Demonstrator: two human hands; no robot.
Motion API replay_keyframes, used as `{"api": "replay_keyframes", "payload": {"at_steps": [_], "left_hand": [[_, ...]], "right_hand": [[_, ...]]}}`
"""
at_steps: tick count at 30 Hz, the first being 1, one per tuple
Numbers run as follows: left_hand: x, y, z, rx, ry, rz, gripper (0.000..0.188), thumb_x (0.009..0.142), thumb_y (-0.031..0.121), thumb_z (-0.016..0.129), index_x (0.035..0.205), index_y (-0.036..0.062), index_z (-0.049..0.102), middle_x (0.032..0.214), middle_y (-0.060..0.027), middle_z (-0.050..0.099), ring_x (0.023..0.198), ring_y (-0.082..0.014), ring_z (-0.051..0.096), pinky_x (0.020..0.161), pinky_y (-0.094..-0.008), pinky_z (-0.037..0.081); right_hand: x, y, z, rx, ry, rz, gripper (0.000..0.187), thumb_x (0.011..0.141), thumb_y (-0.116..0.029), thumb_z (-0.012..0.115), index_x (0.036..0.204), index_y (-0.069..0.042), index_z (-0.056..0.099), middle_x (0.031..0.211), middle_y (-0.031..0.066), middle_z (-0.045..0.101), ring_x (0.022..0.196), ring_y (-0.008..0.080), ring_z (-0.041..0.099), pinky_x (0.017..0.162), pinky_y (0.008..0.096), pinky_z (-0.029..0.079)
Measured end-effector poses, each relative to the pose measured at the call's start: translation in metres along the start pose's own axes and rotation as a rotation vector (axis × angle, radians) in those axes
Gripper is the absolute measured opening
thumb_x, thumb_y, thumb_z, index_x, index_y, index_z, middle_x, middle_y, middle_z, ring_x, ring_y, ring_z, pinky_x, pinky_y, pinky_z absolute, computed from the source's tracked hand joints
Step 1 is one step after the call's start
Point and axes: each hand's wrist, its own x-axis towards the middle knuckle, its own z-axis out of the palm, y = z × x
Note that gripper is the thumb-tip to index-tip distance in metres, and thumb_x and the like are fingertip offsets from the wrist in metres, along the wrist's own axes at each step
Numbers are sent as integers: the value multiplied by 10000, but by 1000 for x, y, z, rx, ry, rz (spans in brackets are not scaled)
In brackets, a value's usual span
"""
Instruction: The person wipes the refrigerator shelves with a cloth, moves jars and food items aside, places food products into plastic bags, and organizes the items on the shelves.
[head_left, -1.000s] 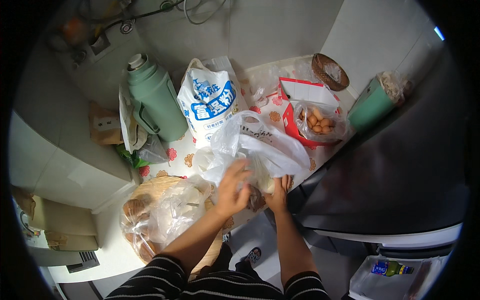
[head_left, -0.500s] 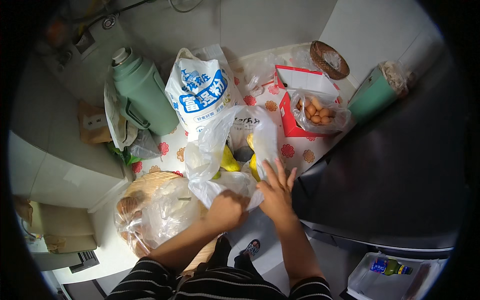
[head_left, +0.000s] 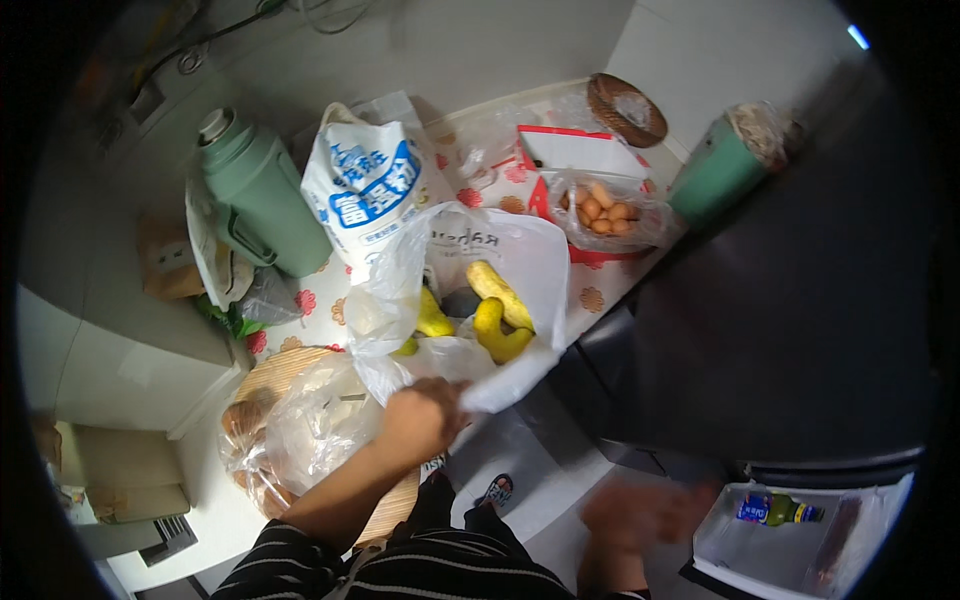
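A white plastic bag (head_left: 545,262) stands wide open on the table before me. Several yellow-green pieces of produce (head_left: 497,290), long or curved, lie inside it beside something dark. I cannot tell their exact kind. My left hand (head_left: 424,416) is closed on the bag's near rim, fingers curled in a fist. My right hand (head_left: 645,515) is away from the bag, at the lower right, between it and a pulled-out white drawer (head_left: 715,555). Motion smears its fingers, so what they do is hidden.
Behind the bag stand a white flour sack (head_left: 365,180) and a green thermos (head_left: 265,195). Bagged eggs (head_left: 605,212) rest at a red box (head_left: 535,150). Bread in clear plastic (head_left: 255,425) lies at left on a round wooden mat (head_left: 285,372). A dark appliance (head_left: 770,300) borders the right; the drawer holds a green bottle (head_left: 780,508).
My right hand has let go of the bag's right side and swung down to the right. The bag's mouth has opened wider, showing more yellow produce. My left hand keeps its hold.
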Motion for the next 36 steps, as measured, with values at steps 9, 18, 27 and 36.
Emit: {"api": "replay_keyframes", "payload": {"at_steps": [9, 18, 27, 36], "left_hand": [[121, -106, 17, 289, 295, -839, 482, 815, 288, 624, 1232, 79, 501, 1129, -190, 582, 1079, -348, 545, 925, -485, 408], [110, -31, 19, 93, 748, -163, 698, 654, 62, 602, 1316, -6, 393, 1298, -201, 461, 1216, -375, 423, 1043, -445, 322], [65, 369, 13, -343, 159, 1317, 464, 677, 135, 713, 1120, 54, 601, 1180, -150, 577, 1091, -313, 560, 965, -490, 413], [113, 330, 25, -140, 358, 949, 317, 722, 127, 678, 1025, 46, 633, 1081, -119, 618, 998, -314, 588, 825, -402, 457]], "right_hand": [[0, 134, -67, 81, -70, 777, 646, 929, -278, 529, 1437, -25, 220, 1478, 182, 238, 1365, 311, 254, 1103, 435, 219], [3, 138, -69, 553, -297, 854, 1153, 715, -437, 755, 1451, 38, 4, 1518, 234, -82, 1414, 351, -20, 1128, 441, 87], [-19, 97, -86, 359, -597, 738, 847, 806, -398, 648, 1429, -21, 214, 1495, 255, 105, 1379, 388, 167, 1060, 538, 228], [-8, 162, -93, 632, -414, 610, 606, 784, -236, 668, 1313, -41, 446, 1434, 256, 264, 1278, 450, 303, 1042, 515, 260]]}}
